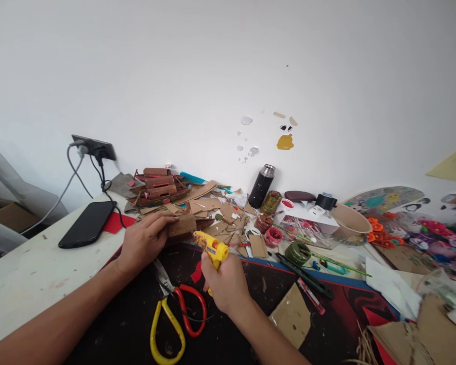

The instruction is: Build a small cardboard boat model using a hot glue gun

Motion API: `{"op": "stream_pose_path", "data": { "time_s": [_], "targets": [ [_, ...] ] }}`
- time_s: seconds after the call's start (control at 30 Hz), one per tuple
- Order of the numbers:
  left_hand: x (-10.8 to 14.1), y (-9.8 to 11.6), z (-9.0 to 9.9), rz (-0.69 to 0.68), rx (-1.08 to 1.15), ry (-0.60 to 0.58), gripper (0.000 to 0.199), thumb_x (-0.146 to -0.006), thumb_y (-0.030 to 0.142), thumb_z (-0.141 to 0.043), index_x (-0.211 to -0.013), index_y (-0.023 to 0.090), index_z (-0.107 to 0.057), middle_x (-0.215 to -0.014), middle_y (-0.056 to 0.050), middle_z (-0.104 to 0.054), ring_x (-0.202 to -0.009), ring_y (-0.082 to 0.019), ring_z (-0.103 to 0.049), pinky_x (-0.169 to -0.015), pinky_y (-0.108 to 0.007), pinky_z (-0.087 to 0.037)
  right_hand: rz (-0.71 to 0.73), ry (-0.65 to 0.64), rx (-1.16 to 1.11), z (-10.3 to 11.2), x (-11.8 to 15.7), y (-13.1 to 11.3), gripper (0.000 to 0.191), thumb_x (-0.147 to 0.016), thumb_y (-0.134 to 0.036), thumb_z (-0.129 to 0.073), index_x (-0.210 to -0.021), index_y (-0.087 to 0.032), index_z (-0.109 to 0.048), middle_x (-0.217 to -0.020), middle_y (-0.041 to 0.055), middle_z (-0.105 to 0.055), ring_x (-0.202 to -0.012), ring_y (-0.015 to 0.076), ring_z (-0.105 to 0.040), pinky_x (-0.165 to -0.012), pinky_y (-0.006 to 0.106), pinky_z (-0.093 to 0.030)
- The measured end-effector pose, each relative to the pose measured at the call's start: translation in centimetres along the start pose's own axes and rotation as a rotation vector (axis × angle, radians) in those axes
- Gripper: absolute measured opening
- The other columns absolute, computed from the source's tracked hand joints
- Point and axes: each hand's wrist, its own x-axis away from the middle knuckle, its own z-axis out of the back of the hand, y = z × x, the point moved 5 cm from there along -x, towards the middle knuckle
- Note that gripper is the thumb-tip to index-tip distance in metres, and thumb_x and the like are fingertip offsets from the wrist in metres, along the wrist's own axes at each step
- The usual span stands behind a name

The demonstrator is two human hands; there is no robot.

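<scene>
My right hand (230,284) is wrapped round the grip of a yellow glue gun (212,248). The gun's nozzle end points left, close to a brown cardboard model boat (182,226) with a curved roof. My left hand (146,238) grips that boat at its left end; part of the hull is hidden behind the fingers. Below the hands, scissors (178,309) with one yellow and one red handle lie on the dark mat. A small red scrap (196,272) sits just left of the gun.
Several finished-looking brown boats (157,187) stand at the back left beside cardboard scraps (220,210). A black phone (86,224) lies at left. Behind are a black flask (262,186), paint jars (273,236) and a beige bowl (351,221). A cardboard square (292,315) rests at right.
</scene>
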Motion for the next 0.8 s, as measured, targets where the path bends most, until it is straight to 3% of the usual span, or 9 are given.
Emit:
{"op": "stream_pose_path", "data": {
  "time_s": [0.53, 0.8],
  "targets": [
    [0.18, 0.15, -0.37, -0.011, -0.016, -0.014, 0.031, -0.094, 0.010, -0.051, -0.103, 0.023, -0.078, -0.110, -0.005, -0.086, -0.098, -0.022, -0.082, -0.072, -0.029, -0.062, 0.033, 0.000, -0.005, -0.47, 0.29, -0.23, 0.040, -0.099, -0.039, -0.055, -0.063, -0.024, -0.049, -0.047, 0.0000, -0.056, -0.047, 0.0156, -0.058, -0.050, 0.025, -0.036],
    [0.26, 0.00, -0.54, 0.029, 0.005, -0.048, 0.031, -0.095, 0.013, -0.051, -0.103, 0.024, -0.080, -0.112, -0.006, -0.086, -0.100, -0.023, -0.082, -0.077, -0.030, -0.064, 0.028, -0.008, 0.017, -0.36, 0.38, -0.64, 0.039, -0.099, -0.037, -0.057, -0.063, -0.024, -0.050, -0.049, 0.0006, -0.058, -0.050, 0.0160, -0.060, -0.051, 0.025, -0.036]
  ]
}}
